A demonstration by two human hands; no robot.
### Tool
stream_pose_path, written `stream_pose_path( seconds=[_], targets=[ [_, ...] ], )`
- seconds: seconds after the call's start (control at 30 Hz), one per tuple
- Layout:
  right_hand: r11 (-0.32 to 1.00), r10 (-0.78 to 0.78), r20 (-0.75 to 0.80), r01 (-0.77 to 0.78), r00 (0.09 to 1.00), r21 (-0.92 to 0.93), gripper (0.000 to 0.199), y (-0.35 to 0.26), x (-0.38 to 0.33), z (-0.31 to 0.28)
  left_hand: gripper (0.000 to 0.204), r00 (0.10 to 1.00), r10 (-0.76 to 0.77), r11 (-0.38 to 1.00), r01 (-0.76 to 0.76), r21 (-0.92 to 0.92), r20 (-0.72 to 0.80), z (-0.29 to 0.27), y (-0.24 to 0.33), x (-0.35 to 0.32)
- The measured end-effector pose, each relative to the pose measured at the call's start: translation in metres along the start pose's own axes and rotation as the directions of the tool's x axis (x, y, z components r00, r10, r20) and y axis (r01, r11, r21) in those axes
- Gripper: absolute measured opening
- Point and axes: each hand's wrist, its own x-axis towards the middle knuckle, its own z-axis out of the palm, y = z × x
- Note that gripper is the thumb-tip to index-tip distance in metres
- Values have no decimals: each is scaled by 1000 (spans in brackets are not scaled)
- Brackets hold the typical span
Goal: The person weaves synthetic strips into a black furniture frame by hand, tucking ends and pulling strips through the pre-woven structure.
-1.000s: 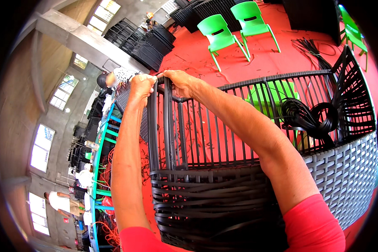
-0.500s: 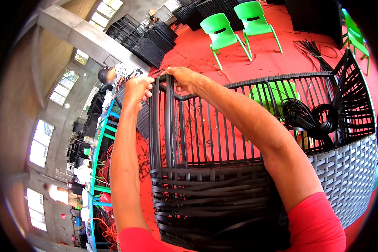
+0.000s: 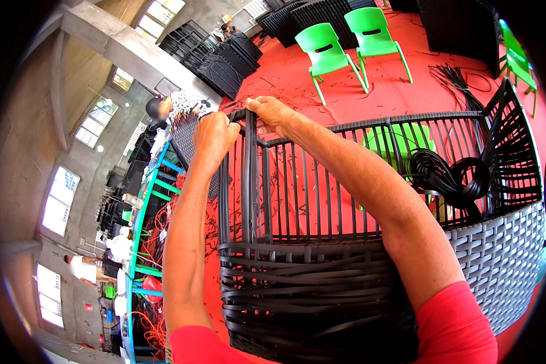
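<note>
1. Spanning the space in front of the wearer, the black slatted furniture frame (image 3: 249,194) looks stiff, bulky and moderately heavy; its end post and far rail seem the soundest holds, the thin slats weaker ones.
2. The right grip (image 3: 272,115) is hooked over the frame's far end corner; the left grip (image 3: 214,136) is clenched just beside it, and whether it pinches anything I cannot tell.
3. Flat, black, flexible strips (image 3: 309,291) lie in loose layers across the near side, probably light, smooth and apt to slide.
4. To the right, a tightly woven grey wicker panel (image 3: 497,267) curves outward, ridged and likely firm.
5. A looped black coil of strip (image 3: 470,176) hangs near the slats, springy-looking.
6. Beyond, smooth moulded green plastic chairs (image 3: 321,45) stand on the red floor (image 3: 273,79).
</note>
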Motion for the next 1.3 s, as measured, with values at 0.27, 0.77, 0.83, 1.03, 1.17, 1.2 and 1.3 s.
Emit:
stream_pose_path(
  seconds=[0.27, 0.77, 0.83, 1.03, 1.17, 1.2, 1.3],
  targets=[
    [998, -24, 30, 26, 999, -59, 37, 4, 4, 1, 18, 954, 183, 967, -132, 216, -238, 15, 3, -17],
    [831, -306, -132, 197, 943, -521, 38, 11, 6, 3, 14, 863, 63, 972, -167, -166, -502, 46, 6, -7],
    [799, -334, -132, 206, 933, -565, 38, 12, 11, 1, 12, 865, 88, 983, -156, -99, -495, 49, 7, -3],
    [791, -323, -132, 191, 937, -582, 38, 8, 8, 4, 6, 809, 218, 976, -182, 120, -545, 48, 7, 0],
    [717, -273, -48, 169, 961, -676, 35, -1, -7, 6, 3, 796, 240, 970, -219, 105, -556, 51, 5, 15],
    [663, -267, -12, 175, 963, -728, 35, -3, -11, 6, 2, 790, 249, 967, -233, 102, -560, 51, 5, 27],
    [565, -390, 56, 287, 919, -774, 37, 14, -2, 18, 18, 845, 160, 950, -272, -154, -510, 32, 19, 74]
  ],
)
